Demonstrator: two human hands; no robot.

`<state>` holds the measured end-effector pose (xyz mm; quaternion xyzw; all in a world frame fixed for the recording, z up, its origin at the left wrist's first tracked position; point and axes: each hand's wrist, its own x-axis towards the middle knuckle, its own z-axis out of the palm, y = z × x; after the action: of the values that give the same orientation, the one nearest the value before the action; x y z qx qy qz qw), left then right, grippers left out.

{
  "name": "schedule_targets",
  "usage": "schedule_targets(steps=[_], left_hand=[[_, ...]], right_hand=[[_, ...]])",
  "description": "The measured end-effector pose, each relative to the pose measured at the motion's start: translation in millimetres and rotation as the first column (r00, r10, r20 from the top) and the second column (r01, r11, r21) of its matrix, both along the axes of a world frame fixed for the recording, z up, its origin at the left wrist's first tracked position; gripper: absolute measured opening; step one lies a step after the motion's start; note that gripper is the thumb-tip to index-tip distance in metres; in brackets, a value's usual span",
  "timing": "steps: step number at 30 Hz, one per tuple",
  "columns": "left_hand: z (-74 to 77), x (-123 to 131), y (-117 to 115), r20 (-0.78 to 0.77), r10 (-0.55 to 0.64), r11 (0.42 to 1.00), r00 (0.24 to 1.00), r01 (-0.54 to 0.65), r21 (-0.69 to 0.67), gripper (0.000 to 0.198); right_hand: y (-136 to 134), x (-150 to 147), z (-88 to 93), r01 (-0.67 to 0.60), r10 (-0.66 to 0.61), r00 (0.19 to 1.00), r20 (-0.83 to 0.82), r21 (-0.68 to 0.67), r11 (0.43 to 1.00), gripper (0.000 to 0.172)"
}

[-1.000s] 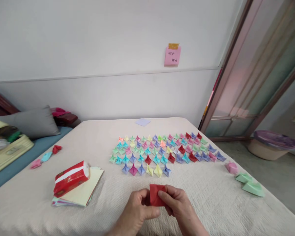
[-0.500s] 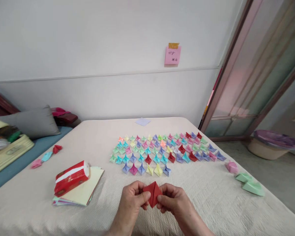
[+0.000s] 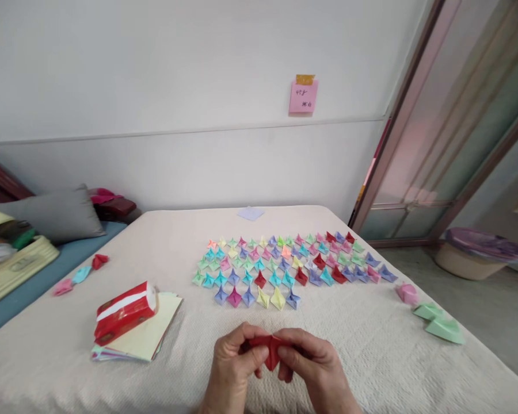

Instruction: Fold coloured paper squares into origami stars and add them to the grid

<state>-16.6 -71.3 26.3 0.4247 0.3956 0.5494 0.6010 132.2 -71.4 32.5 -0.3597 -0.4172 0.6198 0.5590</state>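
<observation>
Between my two hands is a piece of folded red paper [image 3: 271, 355], held above the near side of the cloth-covered table. My left hand [image 3: 238, 361] pinches its left side between thumb and fingers. On the right side, my right hand [image 3: 309, 363] pinches it the same way, thumb in front. Much of the paper is hidden behind my fingers; a pointed lower part shows between the thumbs. Just beyond my hands stand rows of small folded paper pieces in many colours, the closest row including a yellow one [image 3: 278, 298].
Left of my hands, a red tissue pack [image 3: 125, 313] lies on a stack of coloured paper [image 3: 155, 336]. Folded pieces lie along both table edges, among them a green one [image 3: 445, 330]. A lilac sheet [image 3: 251, 213] lies at the back. A bin [image 3: 470, 261] stands on the floor.
The red paper showed a wide diamond face before; now it is tilted or pressed narrower, with its upper part behind my fingers. Both hands have come slightly lower and rolled inward.
</observation>
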Motion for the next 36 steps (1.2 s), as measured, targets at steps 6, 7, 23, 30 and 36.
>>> schedule_targets(steps=[6,7,23,30,36], left_hand=[[10.9,1,-4,0.104,-0.095,0.989,0.99,0.082,0.123,0.003],[10.2,0,-5,0.115,-0.104,0.987,0.988,0.088,0.137,0.005],[18.7,-4,-10,0.001,-0.115,0.982,0.993,0.113,0.153,0.026],[28.5,2,-7,0.034,-0.136,0.991,0.99,0.135,0.023,0.039],[29.2,-3,-4,-0.089,-0.123,0.991,0.988,0.128,0.046,0.019]], right_hand=[[-6,3,1.8,0.012,-0.012,1.0,-0.003,0.056,0.998,0.007],[-7,3,1.9,0.019,-0.019,1.0,-0.01,0.056,0.998,0.009],[-10,15,11.5,-0.028,-0.105,0.956,0.274,0.443,0.896,0.019],[-10,18,11.9,-0.051,-0.173,0.924,0.342,0.557,0.829,0.022],[-9,17,12.7,-0.123,-0.136,0.915,0.381,0.581,0.804,0.025]])
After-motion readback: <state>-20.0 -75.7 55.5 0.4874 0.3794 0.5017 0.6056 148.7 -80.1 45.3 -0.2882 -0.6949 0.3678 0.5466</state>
